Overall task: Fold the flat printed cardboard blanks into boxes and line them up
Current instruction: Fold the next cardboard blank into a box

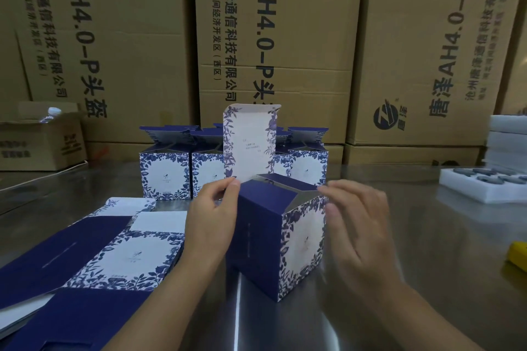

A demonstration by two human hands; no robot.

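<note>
Dead centre on the steel desk (427, 251) stands the half-made box (273, 236), upright, one corner turned towards the camera: a navy panel on the left face, a white panel with blue leaves on the right. Its lid flap (248, 145) sticks straight up at the back, with the top open and a navy side flap leaning inward.

The left hand (211, 216) is at the box's upper left edge. Its fingers (232, 183) are pressed together with the thumb, pinching the card right at the foot of the lid flap. The right hand (359, 225) is at the opposite top corner, and it is blurred. Its fingers (328, 188) are loosely curved with the tips at the box's upper right edge; whether they are gripping the card or only touching it, I cannot tell.

Just behind the box the finished boxes (165, 177) stand side by side in a row, tops open and flaps up. Near left, the flat blanks (114, 253) lie stacked on the desk, printed side up, just beside the left wrist.

Off to the right there is a white foam tray (482, 188) with dark pieces in its pockets, and a yellow object (517, 255) at the frame edge. Tall brown cartons (279, 37) with printed lettering wall off the back, and a small open carton (42, 139) sits far left.
</note>
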